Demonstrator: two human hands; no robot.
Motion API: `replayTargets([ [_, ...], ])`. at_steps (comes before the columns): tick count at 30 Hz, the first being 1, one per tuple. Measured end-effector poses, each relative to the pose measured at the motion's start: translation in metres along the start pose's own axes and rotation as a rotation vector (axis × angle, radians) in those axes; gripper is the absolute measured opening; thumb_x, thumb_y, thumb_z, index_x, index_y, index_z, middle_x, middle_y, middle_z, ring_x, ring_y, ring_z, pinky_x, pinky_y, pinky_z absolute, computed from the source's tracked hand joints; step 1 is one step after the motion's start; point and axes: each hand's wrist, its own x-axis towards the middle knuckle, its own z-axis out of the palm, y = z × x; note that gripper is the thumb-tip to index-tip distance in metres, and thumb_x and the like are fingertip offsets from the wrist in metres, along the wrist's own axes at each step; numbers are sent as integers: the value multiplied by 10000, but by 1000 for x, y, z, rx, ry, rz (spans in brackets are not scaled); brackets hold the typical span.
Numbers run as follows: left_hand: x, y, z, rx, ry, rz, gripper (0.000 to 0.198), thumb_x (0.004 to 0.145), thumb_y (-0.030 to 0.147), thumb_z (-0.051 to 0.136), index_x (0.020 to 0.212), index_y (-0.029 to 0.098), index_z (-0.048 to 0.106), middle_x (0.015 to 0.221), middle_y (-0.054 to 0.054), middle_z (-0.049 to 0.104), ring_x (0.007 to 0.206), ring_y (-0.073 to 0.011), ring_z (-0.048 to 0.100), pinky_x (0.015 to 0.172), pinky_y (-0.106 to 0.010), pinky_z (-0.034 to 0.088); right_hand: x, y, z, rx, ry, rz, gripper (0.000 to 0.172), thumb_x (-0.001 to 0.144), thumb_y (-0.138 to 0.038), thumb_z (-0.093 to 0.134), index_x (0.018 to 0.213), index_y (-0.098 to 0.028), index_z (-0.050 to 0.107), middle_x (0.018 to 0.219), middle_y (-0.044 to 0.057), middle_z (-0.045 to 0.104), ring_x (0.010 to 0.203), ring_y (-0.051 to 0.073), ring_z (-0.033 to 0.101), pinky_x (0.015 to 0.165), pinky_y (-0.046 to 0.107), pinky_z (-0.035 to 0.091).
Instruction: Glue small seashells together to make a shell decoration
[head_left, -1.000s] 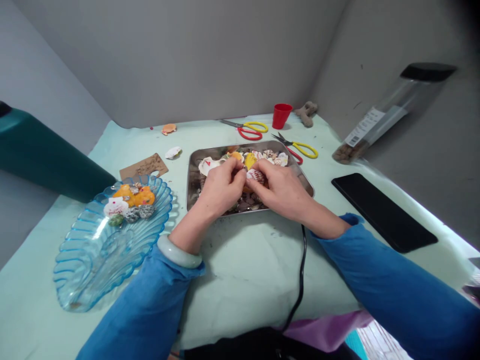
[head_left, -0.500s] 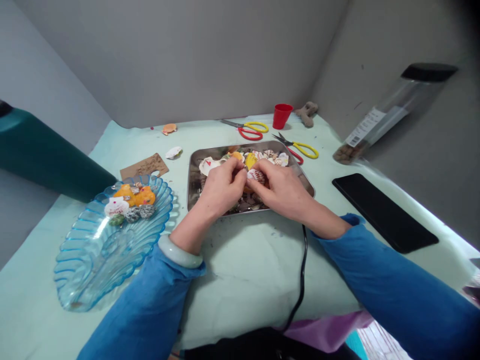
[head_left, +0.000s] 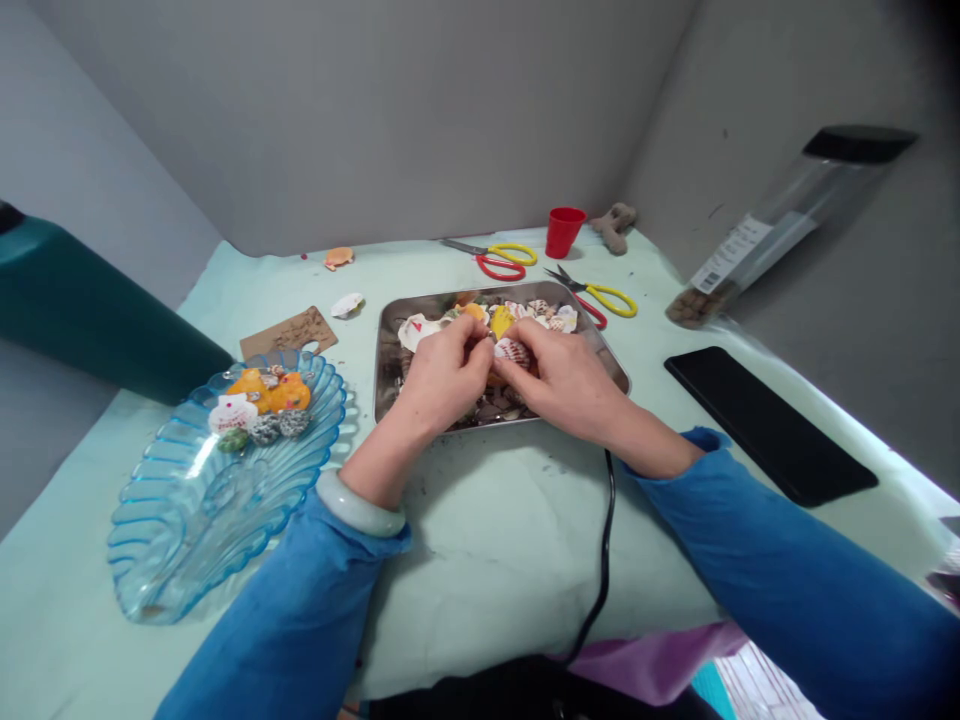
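A metal tray holds many shells, among them a white one at its left and a yellow one near the middle. Above the tray my right hand is closed on a striped brown-and-white shell, pinched between thumb and fingers. My left hand meets it from the left, thumb and fingertips pressed together beside the shell. Whatever lies between the left fingertips is too small to make out.
At left, a blue clear dish bears orange and white shells, near a teal bottle and brown card. Two scissors and a red cup stand behind the tray. Rightward are a black slab and clear canister.
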Motion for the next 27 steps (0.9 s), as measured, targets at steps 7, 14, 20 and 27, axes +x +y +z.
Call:
replayTargets([
  [7, 0, 1, 0, 8, 4, -6, 119, 803, 219, 439, 780, 175, 547, 709, 16, 597, 618, -107, 484, 649, -250, 381, 0, 0, -1, -5, 1, 3, 173, 854, -336, 446, 755, -194, 442, 647, -2, 509, 565, 134, 436, 544, 261, 258],
  [14, 0, 0, 0, 10, 0, -6, 126, 805, 224, 436, 782, 171, 548, 704, 19, 590, 613, -102, 476, 636, -242, 368, 0, 0, 1, -1, 6, 0, 175, 855, -340, 449, 760, -193, 445, 643, -2, 507, 570, 133, 434, 543, 260, 250],
  [20, 0, 0, 0, 16, -5, -11, 128, 802, 224, 435, 773, 170, 547, 696, 20, 589, 602, -101, 472, 622, -242, 360, 0, 1, 0, 5, 3, -4, 178, 855, -340, 453, 755, -194, 430, 644, -5, 503, 567, 129, 432, 544, 259, 252],
  [27, 0, 2, -1, 15, 0, -3, 119, 799, 217, 438, 770, 168, 542, 691, 24, 581, 591, -94, 457, 626, -238, 358, 0, 1, 1, -2, 4, -5, 168, 854, -330, 454, 760, -194, 426, 647, -6, 502, 576, 130, 437, 548, 259, 254],
])
